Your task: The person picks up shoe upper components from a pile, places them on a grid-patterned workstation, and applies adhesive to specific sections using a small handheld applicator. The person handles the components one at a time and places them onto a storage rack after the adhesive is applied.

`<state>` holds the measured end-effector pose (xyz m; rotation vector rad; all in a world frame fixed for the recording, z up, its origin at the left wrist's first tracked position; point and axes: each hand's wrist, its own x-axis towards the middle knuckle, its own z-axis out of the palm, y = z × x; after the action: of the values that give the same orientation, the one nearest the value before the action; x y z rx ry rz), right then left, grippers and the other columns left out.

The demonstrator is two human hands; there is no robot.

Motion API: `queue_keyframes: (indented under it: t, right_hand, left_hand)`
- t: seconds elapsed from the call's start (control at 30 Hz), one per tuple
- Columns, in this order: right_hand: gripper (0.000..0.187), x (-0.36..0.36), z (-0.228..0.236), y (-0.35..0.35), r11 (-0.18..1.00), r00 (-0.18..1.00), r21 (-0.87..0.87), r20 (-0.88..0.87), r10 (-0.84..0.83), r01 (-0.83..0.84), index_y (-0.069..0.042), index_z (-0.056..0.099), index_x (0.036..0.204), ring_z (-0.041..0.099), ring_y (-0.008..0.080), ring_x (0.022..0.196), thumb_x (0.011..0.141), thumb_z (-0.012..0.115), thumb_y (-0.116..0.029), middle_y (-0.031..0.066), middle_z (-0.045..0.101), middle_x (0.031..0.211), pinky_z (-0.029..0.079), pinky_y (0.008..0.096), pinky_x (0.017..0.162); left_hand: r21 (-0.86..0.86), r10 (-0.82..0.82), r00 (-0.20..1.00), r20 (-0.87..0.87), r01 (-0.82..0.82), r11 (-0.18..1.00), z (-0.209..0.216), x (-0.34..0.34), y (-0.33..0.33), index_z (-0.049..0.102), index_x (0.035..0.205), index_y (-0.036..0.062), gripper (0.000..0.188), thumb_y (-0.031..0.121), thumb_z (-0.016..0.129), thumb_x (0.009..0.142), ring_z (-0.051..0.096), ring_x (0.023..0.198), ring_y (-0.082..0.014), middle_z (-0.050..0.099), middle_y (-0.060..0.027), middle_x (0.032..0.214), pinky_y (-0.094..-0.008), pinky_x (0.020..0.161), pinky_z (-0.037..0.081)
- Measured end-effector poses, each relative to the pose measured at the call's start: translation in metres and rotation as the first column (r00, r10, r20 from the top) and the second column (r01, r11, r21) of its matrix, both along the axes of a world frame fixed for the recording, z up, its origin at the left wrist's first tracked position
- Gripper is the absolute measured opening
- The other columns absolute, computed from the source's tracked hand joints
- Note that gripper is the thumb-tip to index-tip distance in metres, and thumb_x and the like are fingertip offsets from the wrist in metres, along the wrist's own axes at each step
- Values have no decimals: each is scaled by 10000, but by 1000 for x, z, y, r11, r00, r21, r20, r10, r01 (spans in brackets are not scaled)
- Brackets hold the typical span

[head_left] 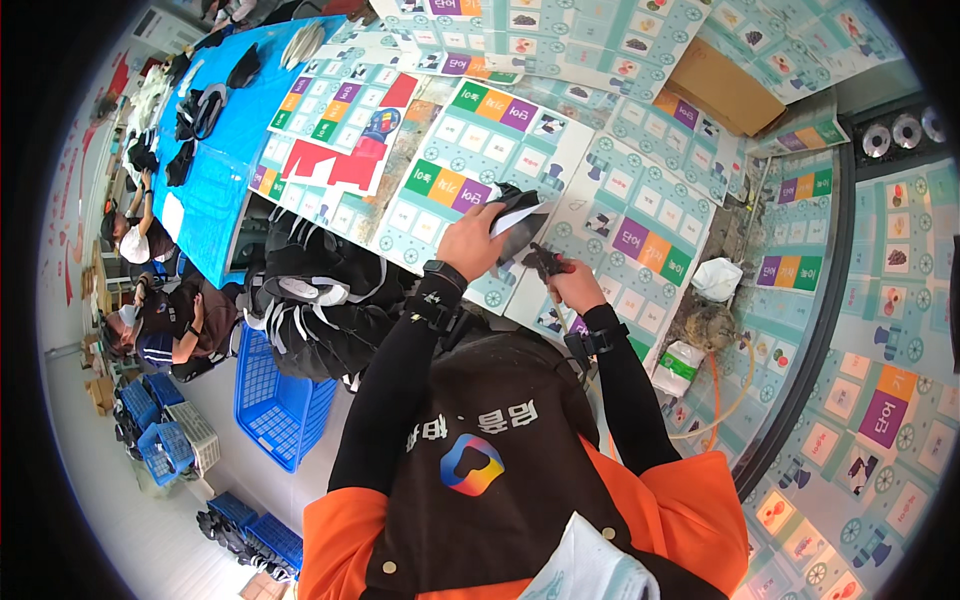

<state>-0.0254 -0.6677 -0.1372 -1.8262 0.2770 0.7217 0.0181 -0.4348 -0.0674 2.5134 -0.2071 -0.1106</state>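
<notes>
Well forward, the left hand [472, 242] grips a dark piece [524, 236], the right hand [577, 287] curled around seemingly a tool [543, 262].

A black piece [521, 230] with a pale strip sits aslant, its grey lower part just beside a dark tool [545, 262].

A blue basket [278, 412] sits on the floor [215, 422] near a blue-topped bench [212, 225]; brown cardboard [725, 88] and a green-and-white packet [678, 368] lie farther right.
</notes>
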Motion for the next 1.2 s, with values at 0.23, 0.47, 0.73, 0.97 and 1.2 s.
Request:
queue_keyframes:
  t: [0.23,0.47,0.73,0.97,1.2]
  right_hand:
    - [139,1,0,-3,999,1000,7,4,31,-31,16,674,855,603,195,519,808,608,-96,92,624,611,437,345,509]
    - [313,1,-8,-3,975,949,-184,307,-64,125,-6,699,1076,641,490,896,822,647,-182,282,680,861,515,495,756]
    - [270,7,-2,-3,966,924,-252,379,46,56,-23,693,1031,640,497,881,837,661,-208,287,675,848,505,535,757]
    - [251,4,-2,-9,959,937,-264,350,0,99,-22,685,1017,641,494,855,835,637,-189,287,667,814,503,543,742]
    - [234,-2,-2,-9,939,909,-289,414,-54,188,-13,679,991,633,500,862,822,606,-158,296,659,818,492,559,754]
  left_hand:
    - [7,-11,1000,16,11,1000,-4,5,0,632,1300,74,437,303,670,930,669,1018,-420,674,-195,1197,-497,869,546]
    - [2,-14,999,29,14,1000,-3,12,-5,634,1293,79,429,308,668,932,669,995,-422,680,-200,1128,-501,856,545]
    - [24,-38,999,-8,38,999,6,24,-17,651,1258,72,402,310,668,934,666,981,-419,676,-206,1077,-501,847,538]
    - [14,-51,999,7,51,999,4,24,-15,650,1250,70,397,312,667,936,665,964,-426,675,-203,1070,-501,840,537]
    - [10,-44,999,18,44,999,3,20,-17,648,1246,64,399,304,673,929,666,961,-424,675,-204,1065,-503,833,538]
